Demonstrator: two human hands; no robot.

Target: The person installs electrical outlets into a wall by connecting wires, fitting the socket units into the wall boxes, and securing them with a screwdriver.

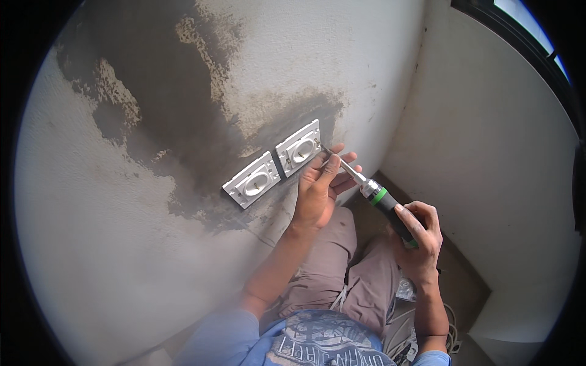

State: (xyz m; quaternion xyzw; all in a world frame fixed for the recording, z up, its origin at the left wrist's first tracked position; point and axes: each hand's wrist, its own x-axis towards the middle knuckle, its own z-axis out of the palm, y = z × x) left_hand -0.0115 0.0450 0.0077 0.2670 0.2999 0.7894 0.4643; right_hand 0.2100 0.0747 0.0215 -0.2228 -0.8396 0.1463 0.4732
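Plainly, in the head view, the right hand (421,235) has its grip wrapped around the black-and-green handle of a screwdriver (383,202), the thumb lying along the handle. The metal shaft runs up and leftward from there, and its tip meets the right-hand edge of a white socket (299,149), by a small screw hole. The left hand (316,198) is raised just below that socket, its thumb against the shaft near the tip and its fingers spread out behind it; I cannot tell whether this grip pinches the metal or merely steadies it.

A second white socket (251,181) sits just beside the first, lower and to the left, with a narrow gap between the two. Both have a round recess in a rectangular frame, appear tilted in the view, and are set in a rough patch of grey plaster (165,104) on a pale wall (293,49). Below the hands are the person's mauve-brown trousers (320,256) and blue printed shirt (329,341). Pale cables (453,323) lie coiled beside the right forearm, near a clear packet (405,288). A dark window frame (519,30) crosses the upper right.
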